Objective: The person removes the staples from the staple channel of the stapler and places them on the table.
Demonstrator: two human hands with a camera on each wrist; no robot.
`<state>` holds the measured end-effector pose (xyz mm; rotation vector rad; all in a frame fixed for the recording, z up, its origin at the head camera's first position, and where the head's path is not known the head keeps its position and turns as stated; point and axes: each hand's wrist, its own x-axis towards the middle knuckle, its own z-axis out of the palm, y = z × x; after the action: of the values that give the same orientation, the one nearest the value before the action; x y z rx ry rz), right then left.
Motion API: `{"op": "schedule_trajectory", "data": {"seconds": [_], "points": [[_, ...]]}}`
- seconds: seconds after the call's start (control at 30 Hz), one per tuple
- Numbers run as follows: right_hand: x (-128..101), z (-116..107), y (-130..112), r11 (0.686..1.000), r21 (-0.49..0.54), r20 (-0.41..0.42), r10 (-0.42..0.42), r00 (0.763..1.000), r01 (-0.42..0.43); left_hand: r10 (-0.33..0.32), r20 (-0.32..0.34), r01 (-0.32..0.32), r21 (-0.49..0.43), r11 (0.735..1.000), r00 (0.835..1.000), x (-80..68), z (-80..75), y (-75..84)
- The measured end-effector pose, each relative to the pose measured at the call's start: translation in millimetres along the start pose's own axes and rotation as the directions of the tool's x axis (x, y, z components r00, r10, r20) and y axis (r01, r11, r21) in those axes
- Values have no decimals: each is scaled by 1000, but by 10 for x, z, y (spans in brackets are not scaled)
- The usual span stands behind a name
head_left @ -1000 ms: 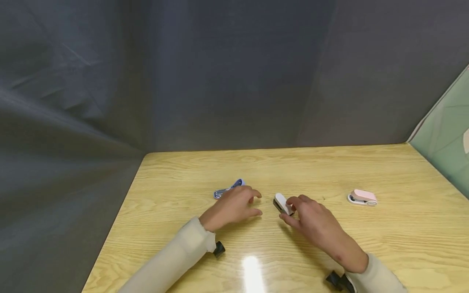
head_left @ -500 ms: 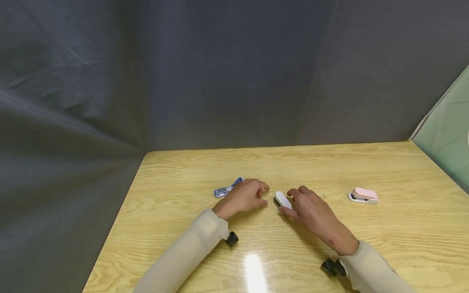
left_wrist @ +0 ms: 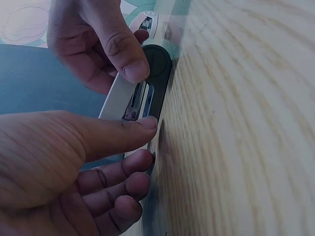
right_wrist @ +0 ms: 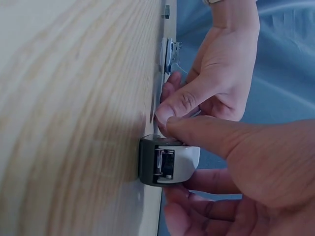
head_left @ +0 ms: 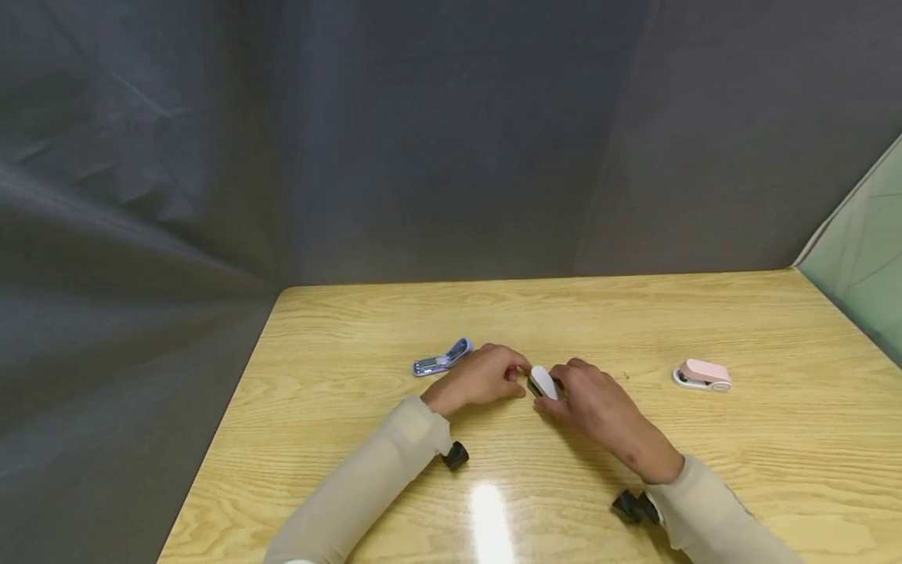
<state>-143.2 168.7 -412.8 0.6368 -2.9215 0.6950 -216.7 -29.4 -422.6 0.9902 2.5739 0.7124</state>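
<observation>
A small white stapler with a dark base lies on the wooden table, between both hands. My left hand pinches its left end: in the left wrist view the thumb lies on the stapler and the curled fingers sit at its other side. My right hand grips the right end. The right wrist view shows the thumb over the stapler and the fingers under it.
A blue stapler lies just left of my left hand and shows behind it in the right wrist view. A pink stapler sits farther right. Grey cloth hangs behind and left of the table.
My left hand has slid right from near the blue stapler to the white stapler and taken hold of it. My right hand has stayed on the white stapler, shifting slightly.
</observation>
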Motion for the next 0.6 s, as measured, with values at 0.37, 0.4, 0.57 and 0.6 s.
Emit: {"op": "schedule_trajectory", "data": {"seconds": [0.37, 0.4, 0.57, 0.6], "points": [[-1, -10, -31, 999, -33, -8, -35, 999, 35, 70, 16, -70, -42, 997, 997, 10, 33, -10], [0, -14, -32, 999, -38, -4, -36, 999, 36, 70, 19, -69, -42, 997, 997, 7, 33, -9], [9, -20, -26, 999, -14, 14, -40, 999, 40, 68, 17, -68, -33, 997, 998, -5, 51, -8], [9, -20, -23, 999, -7, 16, -44, 999, 44, 66, 15, -66, -30, 997, 998, -5, 58, -7]]}}
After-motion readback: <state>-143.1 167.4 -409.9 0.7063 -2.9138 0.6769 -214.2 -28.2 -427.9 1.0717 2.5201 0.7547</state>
